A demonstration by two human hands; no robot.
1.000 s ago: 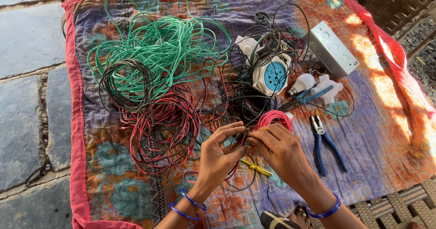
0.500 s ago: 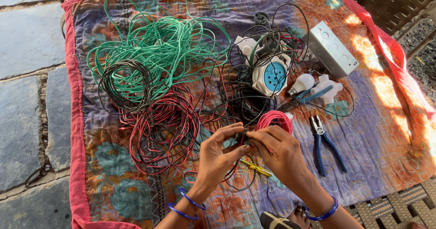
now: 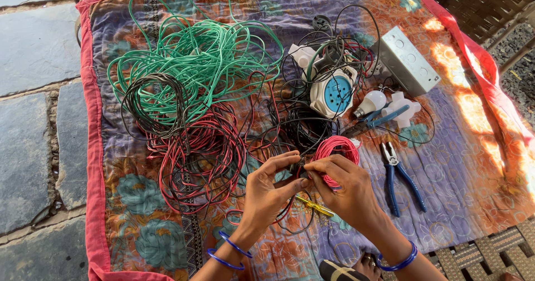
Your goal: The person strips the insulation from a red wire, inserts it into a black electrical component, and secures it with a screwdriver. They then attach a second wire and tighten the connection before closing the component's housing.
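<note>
Patterned cloth [image 3: 446,164]: both hands' fingers [image 3: 290,161] pinched together on thin wire [image 3: 304,166] between fingertips.

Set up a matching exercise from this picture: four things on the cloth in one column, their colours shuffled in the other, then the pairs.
Things:
1. Big wire tangle
2. Small wire coil by the hands
3. Pliers handles
4. Metal box

Colours:
A. blue
B. grey
C. green
D. red

Pairs: 1-C, 2-D, 3-A, 4-B
</note>
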